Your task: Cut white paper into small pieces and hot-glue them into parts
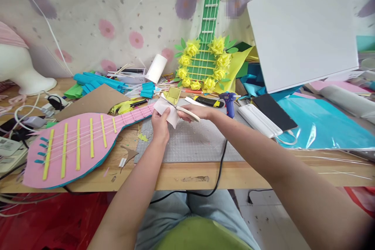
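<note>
Left hand [160, 125]: pinches white paper [174, 118]
Right hand [198, 111]: grips scissors [192, 115] by the handles
Cutting mat [190, 148]: below both hands

Cream-handled scissors [191, 114] against small white paper [174, 116]

The white sheet [174, 118] looks like smooth, matt paper; the scissors [191, 115] have plastic-looking handles and metal blades. The cutting mat [190, 146] is matt; the wooden tabletop [172, 174] has a rough patch; the blue pack [325, 127] shines in glossy plastic.
</note>
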Demonstrator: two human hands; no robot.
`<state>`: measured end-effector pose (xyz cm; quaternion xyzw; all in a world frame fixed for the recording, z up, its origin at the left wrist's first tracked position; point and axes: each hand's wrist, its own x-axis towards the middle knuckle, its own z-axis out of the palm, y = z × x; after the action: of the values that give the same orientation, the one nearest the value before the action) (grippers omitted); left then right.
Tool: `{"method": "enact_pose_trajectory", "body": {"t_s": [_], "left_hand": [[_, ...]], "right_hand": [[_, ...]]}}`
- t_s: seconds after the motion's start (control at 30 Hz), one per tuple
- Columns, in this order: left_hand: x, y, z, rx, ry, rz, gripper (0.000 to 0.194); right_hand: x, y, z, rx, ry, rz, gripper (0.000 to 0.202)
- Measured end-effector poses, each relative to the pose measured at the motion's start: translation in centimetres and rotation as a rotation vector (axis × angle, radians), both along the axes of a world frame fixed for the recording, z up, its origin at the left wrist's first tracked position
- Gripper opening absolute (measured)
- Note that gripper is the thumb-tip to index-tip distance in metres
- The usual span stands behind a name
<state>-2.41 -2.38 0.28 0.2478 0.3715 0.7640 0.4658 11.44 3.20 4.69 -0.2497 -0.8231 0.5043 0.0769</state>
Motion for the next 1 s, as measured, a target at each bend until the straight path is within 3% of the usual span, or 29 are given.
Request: {"method": "enact_pose_trajectory", "body": {"t_s": [0.77, 1.0], "left_hand": [[0.1, 0.0, 0.1, -0.049, 0.012, 0.012, 0.044], [-1.1, 0.3, 0.4, -0.098, -0.046, 0.158, 0.034]], "right_hand": [[-0.2, -0.2, 0.4, -0.071, 0.004, -0.104, 0.049], [0.0, 0.1, 0.8, -0.04, 0.058, -0.027, 0.05]]}}
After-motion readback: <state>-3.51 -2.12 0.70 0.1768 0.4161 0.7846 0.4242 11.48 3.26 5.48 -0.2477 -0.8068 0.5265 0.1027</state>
